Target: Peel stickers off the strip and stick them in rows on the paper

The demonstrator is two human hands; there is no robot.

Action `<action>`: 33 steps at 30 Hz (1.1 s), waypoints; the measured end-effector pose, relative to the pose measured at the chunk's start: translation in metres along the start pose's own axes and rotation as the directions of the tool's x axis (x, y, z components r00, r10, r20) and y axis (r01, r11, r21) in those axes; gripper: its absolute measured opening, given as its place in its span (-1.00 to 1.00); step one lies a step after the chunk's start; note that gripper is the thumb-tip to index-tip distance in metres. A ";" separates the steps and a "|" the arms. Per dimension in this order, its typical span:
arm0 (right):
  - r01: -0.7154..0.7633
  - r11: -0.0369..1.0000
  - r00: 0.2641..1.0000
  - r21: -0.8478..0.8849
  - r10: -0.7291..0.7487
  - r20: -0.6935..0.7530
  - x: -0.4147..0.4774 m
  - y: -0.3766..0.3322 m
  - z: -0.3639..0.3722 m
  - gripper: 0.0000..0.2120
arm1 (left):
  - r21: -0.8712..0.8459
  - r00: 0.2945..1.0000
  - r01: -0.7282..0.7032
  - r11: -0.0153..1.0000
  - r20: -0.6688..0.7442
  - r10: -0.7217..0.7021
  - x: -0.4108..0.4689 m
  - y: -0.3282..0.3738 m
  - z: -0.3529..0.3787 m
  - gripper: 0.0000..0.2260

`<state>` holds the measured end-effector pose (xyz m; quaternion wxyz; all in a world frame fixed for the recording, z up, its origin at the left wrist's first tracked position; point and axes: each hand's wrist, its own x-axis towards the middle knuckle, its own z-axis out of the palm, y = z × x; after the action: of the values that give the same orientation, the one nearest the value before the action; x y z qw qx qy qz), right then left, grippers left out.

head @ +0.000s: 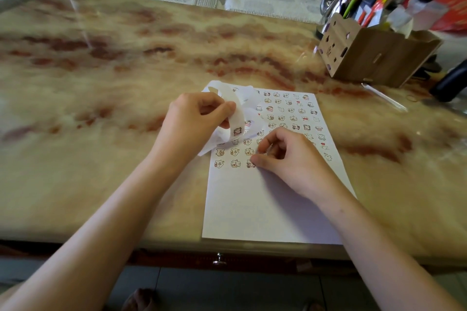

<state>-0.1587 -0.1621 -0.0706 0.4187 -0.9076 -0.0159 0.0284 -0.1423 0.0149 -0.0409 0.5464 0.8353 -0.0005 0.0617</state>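
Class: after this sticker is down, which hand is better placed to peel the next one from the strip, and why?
Probably the right hand: the left hand grips the strip, steadying it, and the strip's next sticker faces the right hand, which is just beside it on the paper.

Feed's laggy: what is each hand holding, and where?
Left hand pinches the strip midway. Right hand touches the edge of a sticker on the paper; grip unclear.

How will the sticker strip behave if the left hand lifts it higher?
Probably floppy: the strip curls in loose loops from the left hand. Likely very light, so its tail may drag across the paper.
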 end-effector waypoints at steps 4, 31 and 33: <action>-0.020 0.999 0.999 0.049 0.018 0.030 -0.001 -0.001 -0.002 -0.72 | -0.020 1.000 -0.001 1.000 -0.001 0.001 0.001 -0.001 -0.002 -0.82; 0.354 0.895 0.916 0.272 -0.272 -0.295 -0.005 -0.027 -0.008 -0.93 | -0.192 0.994 -0.112 0.975 -0.025 0.110 0.000 0.005 0.000 -0.84; 0.373 0.889 0.911 0.267 -0.296 -0.288 -0.005 -0.029 -0.005 -0.92 | -0.194 0.993 -0.121 0.974 -0.022 0.119 -0.001 0.005 0.001 -0.85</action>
<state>-0.1631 -0.1472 -0.0446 0.5558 -0.8087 -0.1177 -0.1522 -0.1437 0.0123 -0.0366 0.6208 0.7759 -0.0540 0.0985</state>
